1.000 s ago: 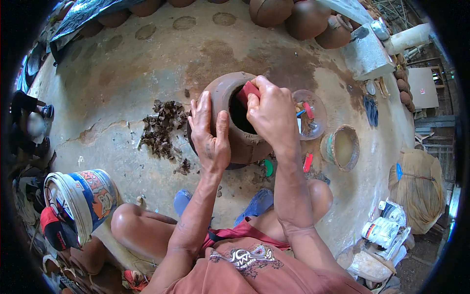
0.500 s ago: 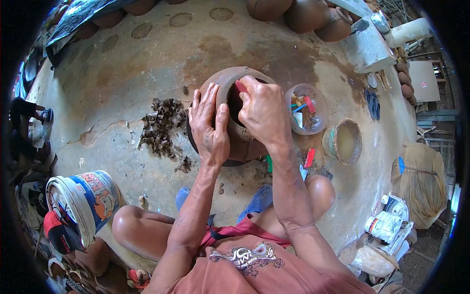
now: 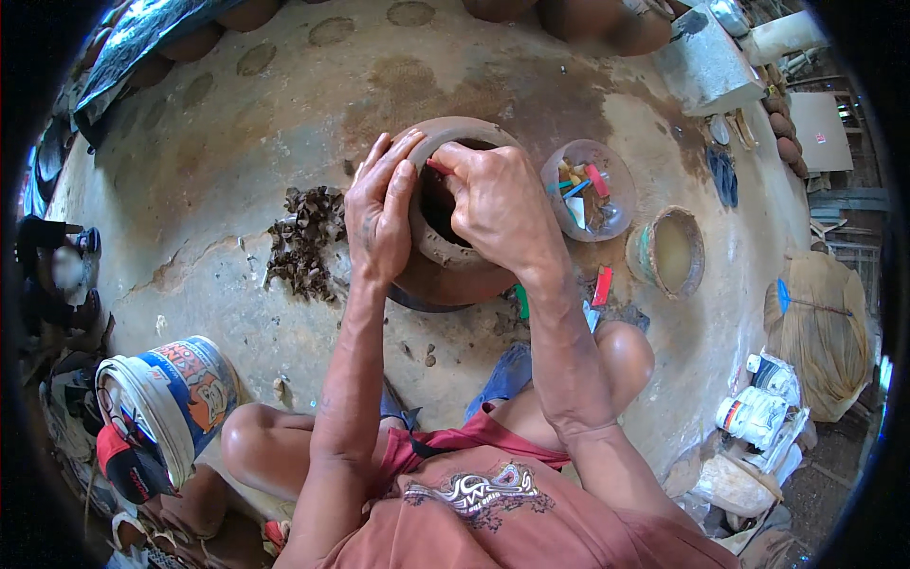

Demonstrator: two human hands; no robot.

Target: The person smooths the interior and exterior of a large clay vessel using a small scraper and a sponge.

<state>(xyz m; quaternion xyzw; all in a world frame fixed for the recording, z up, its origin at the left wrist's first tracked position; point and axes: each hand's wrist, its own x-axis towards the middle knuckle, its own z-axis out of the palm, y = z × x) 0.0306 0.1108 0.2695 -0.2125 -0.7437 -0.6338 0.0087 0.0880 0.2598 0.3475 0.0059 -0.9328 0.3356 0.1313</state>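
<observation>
Nearest, a seated person in a reddish shirt (image 3: 427, 531) bends over a round brown clay pot (image 3: 455, 280), just ahead between the hands. The left hand (image 3: 379, 218) lies along the pot's left outer side, fingers extended, gripping nothing visible. The right hand (image 3: 502, 209) pinches a small red piece (image 3: 437, 166) inside the mouth. The step seems to be working the inner wall; another stroke would call for steady left-hand bracing. Dark scraps (image 3: 305, 245) lie left, a clear tub (image 3: 622, 211) right; far off, large pots (image 3: 597, 28).
</observation>
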